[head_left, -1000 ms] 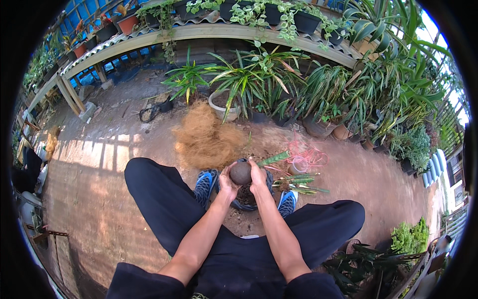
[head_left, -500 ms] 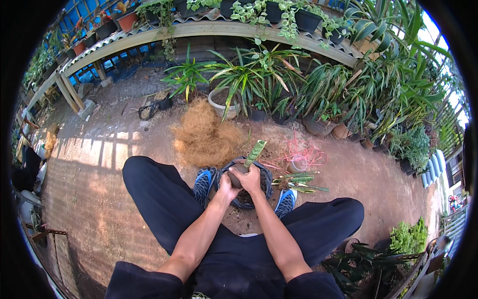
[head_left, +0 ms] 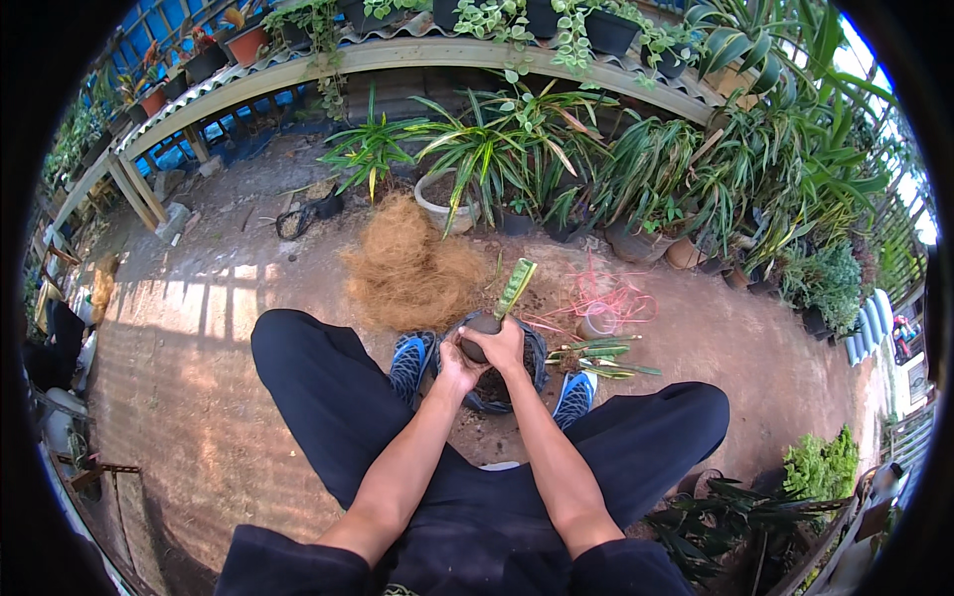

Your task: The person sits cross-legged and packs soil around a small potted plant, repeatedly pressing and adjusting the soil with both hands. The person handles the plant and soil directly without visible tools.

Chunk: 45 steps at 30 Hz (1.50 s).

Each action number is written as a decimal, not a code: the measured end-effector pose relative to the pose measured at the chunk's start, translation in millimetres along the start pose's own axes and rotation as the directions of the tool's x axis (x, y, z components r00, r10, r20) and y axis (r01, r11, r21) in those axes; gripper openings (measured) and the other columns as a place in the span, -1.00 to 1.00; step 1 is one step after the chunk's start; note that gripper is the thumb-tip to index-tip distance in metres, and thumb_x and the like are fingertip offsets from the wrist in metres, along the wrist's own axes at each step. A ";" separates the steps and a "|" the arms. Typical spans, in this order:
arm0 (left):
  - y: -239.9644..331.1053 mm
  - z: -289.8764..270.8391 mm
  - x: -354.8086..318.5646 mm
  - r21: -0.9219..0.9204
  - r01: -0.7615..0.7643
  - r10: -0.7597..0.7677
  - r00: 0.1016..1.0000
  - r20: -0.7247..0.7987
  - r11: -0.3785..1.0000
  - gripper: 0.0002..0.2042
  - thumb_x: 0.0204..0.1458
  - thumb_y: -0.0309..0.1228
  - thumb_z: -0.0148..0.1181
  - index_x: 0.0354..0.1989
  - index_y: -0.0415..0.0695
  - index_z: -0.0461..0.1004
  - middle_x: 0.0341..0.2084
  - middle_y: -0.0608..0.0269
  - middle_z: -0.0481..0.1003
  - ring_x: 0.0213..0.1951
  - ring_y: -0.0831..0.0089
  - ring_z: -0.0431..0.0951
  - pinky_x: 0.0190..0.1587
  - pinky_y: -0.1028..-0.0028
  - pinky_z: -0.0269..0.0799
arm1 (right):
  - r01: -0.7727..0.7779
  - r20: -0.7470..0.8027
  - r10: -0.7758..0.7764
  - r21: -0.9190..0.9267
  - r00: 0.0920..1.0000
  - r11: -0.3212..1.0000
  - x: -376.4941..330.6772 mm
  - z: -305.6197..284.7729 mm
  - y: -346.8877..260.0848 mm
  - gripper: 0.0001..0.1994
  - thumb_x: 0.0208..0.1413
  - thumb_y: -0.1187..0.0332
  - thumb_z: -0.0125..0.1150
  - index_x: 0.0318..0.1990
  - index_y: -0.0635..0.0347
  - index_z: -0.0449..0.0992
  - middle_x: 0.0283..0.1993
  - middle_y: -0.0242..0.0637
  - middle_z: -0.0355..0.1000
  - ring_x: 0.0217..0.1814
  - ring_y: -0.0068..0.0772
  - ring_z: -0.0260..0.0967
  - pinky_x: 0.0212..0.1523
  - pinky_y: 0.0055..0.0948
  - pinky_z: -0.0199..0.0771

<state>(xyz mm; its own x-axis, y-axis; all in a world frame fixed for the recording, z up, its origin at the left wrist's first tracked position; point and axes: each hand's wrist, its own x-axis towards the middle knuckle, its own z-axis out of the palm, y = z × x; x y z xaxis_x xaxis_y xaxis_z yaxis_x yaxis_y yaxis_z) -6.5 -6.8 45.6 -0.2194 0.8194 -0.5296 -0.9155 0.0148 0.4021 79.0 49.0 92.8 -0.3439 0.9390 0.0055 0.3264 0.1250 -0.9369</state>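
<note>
Between my shoes, a dark ball of soil (head_left: 480, 336) is cupped in both hands, over a dark tub (head_left: 539, 370) that holds loose soil. A mottled green leaf cutting with pale yellow edges (head_left: 516, 285) sticks up from the ball, leaning away to the right. My left hand (head_left: 459, 366) wraps the ball's near left side. Around its right side curls my right hand (head_left: 504, 346), close to the leaf's base. The fingers underneath are hidden.
A heap of brown coconut fibre (head_left: 407, 268) lies beyond my left shoe. To the right are tangled pink raffia string (head_left: 621, 298), a clear plastic cup (head_left: 598, 323) and cut striped leaves (head_left: 606, 356). Potted plants (head_left: 487, 139) line the back under a shelf (head_left: 417, 58).
The ball has turned in my hands, showing more of its dark top. The leaf's face has swung toward me and sits slightly lower. My thumbs have moved apart.
</note>
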 end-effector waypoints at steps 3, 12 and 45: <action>-4.4 8.2 -0.1 0.109 -0.077 0.072 0.996 0.052 0.991 -0.51 0.27 0.05 -0.27 0.14 0.00 0.37 0.08 0.15 0.44 0.12 0.14 0.46 0.06 -0.08 0.43 | -0.068 -0.096 0.068 0.000 0.993 0.998 4.0 1.4 3.8 -0.36 -0.30 -0.01 0.59 -0.18 0.35 0.53 -0.20 -0.08 0.55 -0.18 -0.19 0.53 -0.13 -0.31 0.52; 15.6 0.6 15.1 -0.172 -0.048 0.038 0.998 -0.057 0.984 -0.48 0.17 0.10 -0.11 0.10 -0.04 0.34 -0.02 0.07 0.47 -0.02 0.10 0.51 0.06 0.04 0.45 | -0.226 0.039 0.225 0.295 0.974 0.928 40.6 -31.8 55.4 -0.45 0.19 -0.08 0.16 0.03 0.29 0.52 -0.01 -0.21 0.53 -0.04 -0.34 0.49 0.02 -0.40 0.42; 19.5 -8.3 -14.8 -0.271 -0.061 0.028 0.992 -0.123 0.961 -0.45 0.10 0.18 -0.08 0.03 -0.01 0.41 -0.08 0.13 0.50 -0.07 0.11 0.53 0.04 0.11 0.43 | 0.242 0.312 0.363 -0.944 0.878 0.225 -30.0 3.3 133.4 -0.33 0.19 0.37 0.05 0.45 -0.22 0.01 0.49 0.20 -0.19 0.30 0.30 0.18 0.25 0.06 0.15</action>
<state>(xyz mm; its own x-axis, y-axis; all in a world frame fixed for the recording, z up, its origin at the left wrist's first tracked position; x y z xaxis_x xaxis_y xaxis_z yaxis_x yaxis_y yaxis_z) -23.9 -23.4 55.0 -0.2849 0.7430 -0.6056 -0.9575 -0.1911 0.2160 130.0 36.5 -33.5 -0.4579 0.7700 -0.4444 0.8213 0.5577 0.1200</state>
